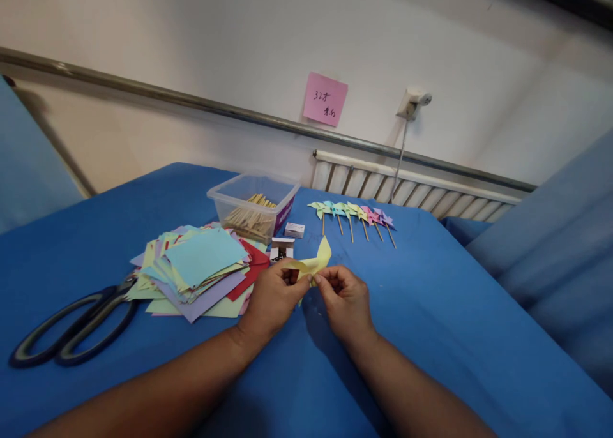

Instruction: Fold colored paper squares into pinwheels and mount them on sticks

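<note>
Your left hand (272, 295) and right hand (348, 299) pinch the pale-yellow curled paper piece (322, 254), right of the mixed-colour paper stack (207, 258); a slackened thumb could let it spring open.

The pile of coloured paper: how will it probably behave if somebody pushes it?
The paper pile would probably slide apart, since it is unevenly stacked. Its sheets seem likely to bend easily, as the held yellow paper is curved.
</note>
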{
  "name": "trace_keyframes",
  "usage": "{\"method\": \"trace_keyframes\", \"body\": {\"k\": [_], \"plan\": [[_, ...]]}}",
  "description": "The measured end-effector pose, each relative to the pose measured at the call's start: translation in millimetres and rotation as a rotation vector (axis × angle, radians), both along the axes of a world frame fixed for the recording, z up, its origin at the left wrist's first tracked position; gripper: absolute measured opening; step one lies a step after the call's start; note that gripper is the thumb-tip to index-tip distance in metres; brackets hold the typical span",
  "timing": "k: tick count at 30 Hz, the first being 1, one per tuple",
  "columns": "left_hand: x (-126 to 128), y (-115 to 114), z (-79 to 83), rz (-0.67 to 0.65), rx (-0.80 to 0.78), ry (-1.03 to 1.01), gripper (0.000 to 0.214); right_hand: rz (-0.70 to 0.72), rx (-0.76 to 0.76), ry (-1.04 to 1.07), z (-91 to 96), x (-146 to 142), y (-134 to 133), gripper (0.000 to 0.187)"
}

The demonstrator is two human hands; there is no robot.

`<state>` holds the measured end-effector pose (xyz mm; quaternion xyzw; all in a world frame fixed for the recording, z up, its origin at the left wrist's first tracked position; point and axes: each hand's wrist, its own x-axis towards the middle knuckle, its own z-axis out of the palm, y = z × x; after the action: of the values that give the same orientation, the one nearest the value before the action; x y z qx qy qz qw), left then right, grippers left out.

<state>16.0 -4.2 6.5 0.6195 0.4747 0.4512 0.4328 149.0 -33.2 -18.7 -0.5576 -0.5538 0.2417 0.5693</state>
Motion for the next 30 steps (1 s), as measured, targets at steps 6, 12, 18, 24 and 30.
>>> {"method": "trace_keyframes", "body": {"k": [6, 12, 18, 24, 30], "plan": [[0.0, -1.7, 2.4, 0.022, 0.014, 0.022, 0.012, 0.006, -0.054, 0.077, 1.5, -2.2, 1.5, 0.013], [-0.8, -4.3, 3.8, 0.026, 0.044, 0.076, 0.012, 0.028, -0.043, 0.116, 2.9, -2.2, 1.3, 0.013], [-0.3, -7.2, 7.7, 0.012, 0.066, 0.090, 0.009, 0.004, 0.082, 0.056, 10.1, 0.0, -0.4, 0.009], [0.8, -7.1, 8.8, 0.017, -0.025, 0.052, 0.011, 0.047, 0.002, 0.108, 10.6, -1.9, -1.5, 0.010], [1.7, -6.2, 6.8, 0.008, -0.051, 0.018, 0.013, 0.052, 0.024, 0.319, 6.6, -6.2, 0.6, 0.046]]}}
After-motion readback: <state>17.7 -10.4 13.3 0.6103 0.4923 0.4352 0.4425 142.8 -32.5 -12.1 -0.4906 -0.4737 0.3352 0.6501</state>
